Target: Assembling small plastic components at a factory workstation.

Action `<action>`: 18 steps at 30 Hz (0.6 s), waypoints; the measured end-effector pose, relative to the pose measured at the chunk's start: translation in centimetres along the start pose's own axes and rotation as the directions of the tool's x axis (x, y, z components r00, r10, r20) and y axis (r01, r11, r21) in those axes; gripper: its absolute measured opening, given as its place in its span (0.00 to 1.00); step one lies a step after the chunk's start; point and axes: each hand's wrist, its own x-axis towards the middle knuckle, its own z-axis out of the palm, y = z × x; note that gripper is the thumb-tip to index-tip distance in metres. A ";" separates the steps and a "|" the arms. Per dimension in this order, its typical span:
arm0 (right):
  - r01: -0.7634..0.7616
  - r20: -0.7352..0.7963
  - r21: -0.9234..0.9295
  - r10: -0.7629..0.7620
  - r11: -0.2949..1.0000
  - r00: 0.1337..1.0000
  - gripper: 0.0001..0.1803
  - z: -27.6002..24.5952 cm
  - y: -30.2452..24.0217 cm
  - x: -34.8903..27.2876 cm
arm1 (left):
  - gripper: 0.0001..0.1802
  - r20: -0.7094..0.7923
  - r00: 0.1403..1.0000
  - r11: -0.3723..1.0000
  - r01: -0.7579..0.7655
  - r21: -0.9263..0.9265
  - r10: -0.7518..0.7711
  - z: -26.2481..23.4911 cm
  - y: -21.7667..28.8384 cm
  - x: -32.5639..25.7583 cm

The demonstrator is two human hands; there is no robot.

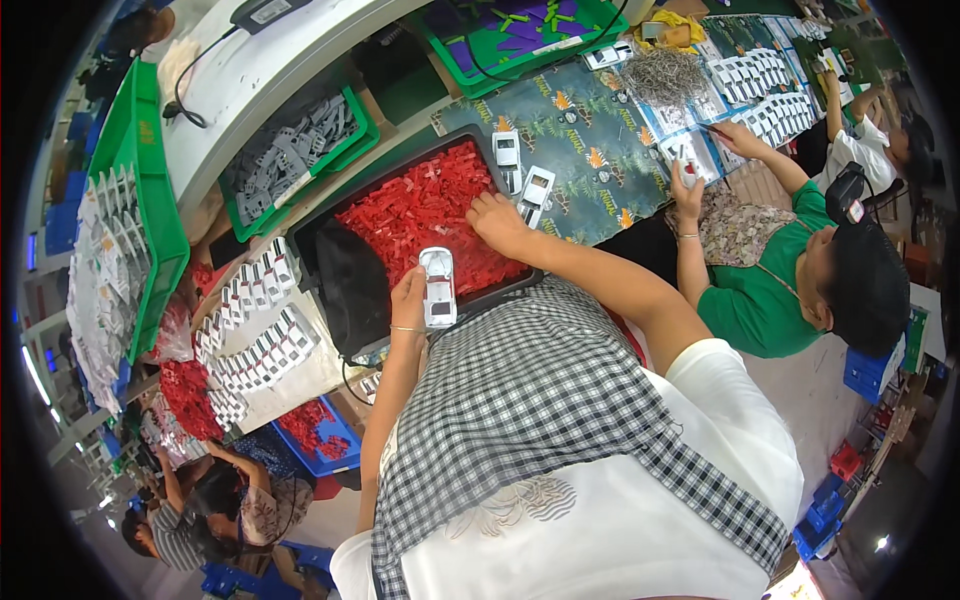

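Observation:
A white toy car body [438, 282] is held in my left hand [408, 300], over the near edge of a black tray [515, 285]. Small red plastic pieces [400, 205] fill that tray in a loose heap. My right hand [497, 224] reaches into the heap at its right side, fingers curled down among the pieces. What those fingertips pinch, if anything, is hidden. Just beyond the right hand, a white toy car [537, 190] and another white car [507, 150] rest by the tray's right rim.
A black cloth or bag [350, 285] covers the tray's left part. Green bins hold grey parts [290, 150] and purple parts [520, 30]. Rows of white cars [260, 350] stand at left. At right, a co-worker in green [750, 240] handles a small white piece.

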 end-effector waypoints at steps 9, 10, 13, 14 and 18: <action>0.112 -0.222 0.552 0.017 0.827 0.975 0.07 -9.1 -4.9 0.0 | 0.20 0.004 0.998 0.962 0.056 -0.268 -0.057 3.4 3.2 -0.4; 0.157 -0.247 0.512 -0.030 0.844 0.968 0.07 -9.0 -5.3 -0.1 | 0.19 0.019 0.998 0.958 0.057 -0.281 -0.054 3.7 3.4 -0.5; 0.148 -0.232 0.466 -0.041 0.873 0.972 0.07 -8.6 -6.1 -0.2 | 0.17 0.055 0.996 0.942 0.086 -0.325 -0.072 4.7 4.7 -1.7; 0.123 -0.221 0.435 -0.026 0.892 0.975 0.07 -8.5 -6.3 -0.2 | 0.16 0.084 0.992 0.929 0.117 -0.352 -0.093 4.8 4.9 -2.0; 0.130 -0.211 0.372 -0.053 0.919 0.976 0.08 -8.1 -7.0 -0.2 | 0.15 0.074 0.997 0.961 0.012 -0.276 0.008 3.9 3.8 -1.6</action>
